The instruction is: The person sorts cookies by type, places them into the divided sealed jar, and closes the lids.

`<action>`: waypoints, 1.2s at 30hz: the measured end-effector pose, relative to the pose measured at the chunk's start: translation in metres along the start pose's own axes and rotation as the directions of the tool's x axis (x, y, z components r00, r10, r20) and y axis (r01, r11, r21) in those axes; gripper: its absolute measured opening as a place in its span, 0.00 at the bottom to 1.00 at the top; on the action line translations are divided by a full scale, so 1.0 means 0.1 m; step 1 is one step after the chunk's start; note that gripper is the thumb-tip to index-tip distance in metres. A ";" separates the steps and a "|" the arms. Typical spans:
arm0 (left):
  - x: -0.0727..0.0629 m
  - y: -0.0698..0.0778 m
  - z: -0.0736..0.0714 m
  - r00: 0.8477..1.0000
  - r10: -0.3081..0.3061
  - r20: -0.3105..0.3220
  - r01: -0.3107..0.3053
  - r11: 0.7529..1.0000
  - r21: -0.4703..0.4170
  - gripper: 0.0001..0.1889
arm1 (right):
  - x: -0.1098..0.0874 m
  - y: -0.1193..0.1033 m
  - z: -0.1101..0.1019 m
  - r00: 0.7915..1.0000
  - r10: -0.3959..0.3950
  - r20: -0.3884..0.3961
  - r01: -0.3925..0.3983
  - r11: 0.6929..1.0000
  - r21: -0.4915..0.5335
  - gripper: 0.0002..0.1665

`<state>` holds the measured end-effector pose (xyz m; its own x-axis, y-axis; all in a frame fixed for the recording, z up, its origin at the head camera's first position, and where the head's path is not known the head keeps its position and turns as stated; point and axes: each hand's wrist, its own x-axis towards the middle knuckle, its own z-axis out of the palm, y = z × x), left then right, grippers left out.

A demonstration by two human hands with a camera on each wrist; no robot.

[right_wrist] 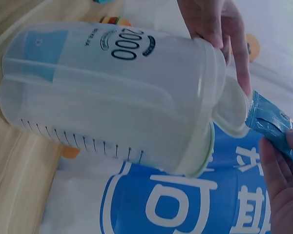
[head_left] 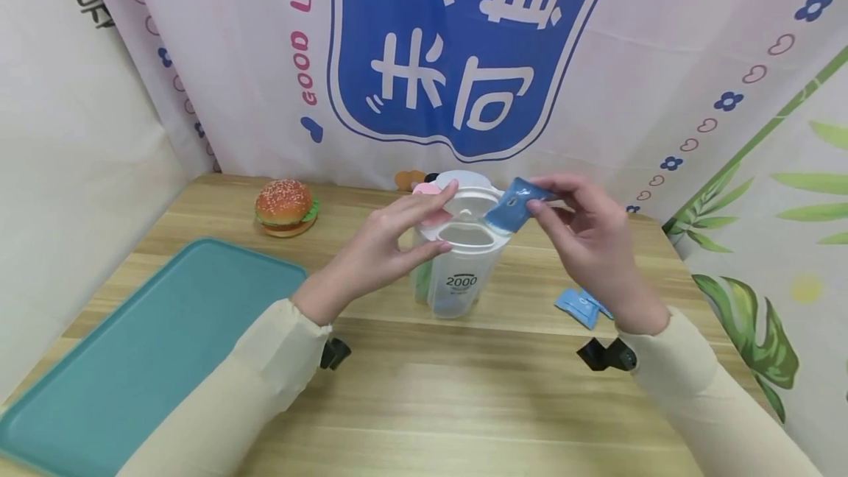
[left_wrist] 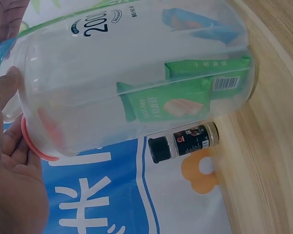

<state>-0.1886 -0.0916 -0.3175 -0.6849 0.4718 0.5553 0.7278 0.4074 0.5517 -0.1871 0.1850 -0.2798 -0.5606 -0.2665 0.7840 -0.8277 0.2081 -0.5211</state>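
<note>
A clear plastic storage container point(head_left: 457, 282) marked 2000 stands upright on the table, with a flap point(right_wrist: 232, 109) of its lid raised. My left hand point(head_left: 380, 241) holds it at the top, thumb on the near rim and fingers reaching over the lid. Between thumb and fingers, my right hand point(head_left: 589, 234) pinches a small blue packet point(head_left: 511, 205) at the right side of the opening. Through the wall, the left wrist view shows green packets point(left_wrist: 171, 100) in one compartment and a blue packet point(left_wrist: 200, 25) in another.
Blue packets point(head_left: 578, 308) lie on the table right of the container. A toy hamburger point(head_left: 285, 206) sits at the back left, behind a teal tray point(head_left: 165, 337). Behind the container stands a black-capped seasoning bottle point(left_wrist: 185, 141), close to the printed curtain point(head_left: 232, 57).
</note>
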 end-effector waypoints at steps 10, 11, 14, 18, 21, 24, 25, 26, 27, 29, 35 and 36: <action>-0.01 -0.03 0.00 1.000 0.014 0.003 -0.014 1.000 -0.018 0.40 | -0.04 0.01 0.20 0.991 0.003 0.136 0.009 0.997 -0.082 0.16; -0.01 -0.03 0.00 1.000 0.014 0.002 -0.014 1.000 -0.019 0.40 | -0.04 0.01 0.22 0.989 0.005 0.145 0.008 0.996 -0.088 0.16; -0.01 -0.03 0.00 1.000 0.015 0.002 -0.015 1.000 -0.019 0.40 | -0.07 0.04 0.24 0.982 0.005 0.187 0.017 0.993 -0.119 0.16; 0.00 -0.03 0.00 1.000 0.014 0.000 -0.014 1.000 -0.022 0.40 | -0.11 0.07 0.26 0.966 -0.009 0.259 0.046 0.989 -0.140 0.16; 0.00 -0.03 0.00 1.000 0.013 -0.003 -0.014 1.000 -0.025 0.40 | -0.13 0.08 0.27 0.955 -0.020 0.297 0.067 0.987 -0.149 0.15; 0.00 -0.03 0.00 1.000 0.014 -0.002 -0.014 1.000 -0.025 0.40 | -0.14 0.08 0.26 0.944 -0.027 0.330 0.086 0.982 -0.168 0.15; 0.01 -0.03 0.00 1.000 0.014 -0.001 -0.015 1.000 -0.025 0.40 | -0.14 0.07 0.26 0.940 -0.032 0.340 0.099 0.979 -0.179 0.15; 0.01 -0.03 0.00 1.000 0.013 0.000 -0.013 1.000 -0.025 0.40 | -0.15 0.07 0.26 0.935 -0.036 0.352 0.110 0.975 -0.192 0.15; 0.01 -0.03 0.00 1.000 0.013 0.001 -0.013 1.000 -0.025 0.40 | -0.15 0.07 0.27 0.931 -0.042 0.363 0.123 0.971 -0.203 0.15; 0.01 -0.03 0.00 1.000 0.011 0.004 -0.011 1.000 -0.025 0.40 | -0.16 0.07 0.27 0.923 -0.053 0.382 0.149 0.963 -0.226 0.15; 0.01 -0.03 -0.01 1.000 0.003 0.006 -0.002 1.000 -0.021 0.40 | -0.18 0.07 0.28 0.909 -0.064 0.412 0.189 0.944 -0.269 0.14; 0.01 -0.03 -0.01 1.000 0.002 0.007 -0.002 1.000 -0.020 0.40 | -0.18 0.07 0.28 0.908 -0.063 0.415 0.190 0.943 -0.274 0.14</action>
<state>-0.1915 -0.0933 -0.3181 -0.6833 0.4779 0.5521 0.7282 0.3910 0.5629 -0.1831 0.1652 -0.3067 -0.4668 -0.6453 0.6047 -0.8805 0.4030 -0.2497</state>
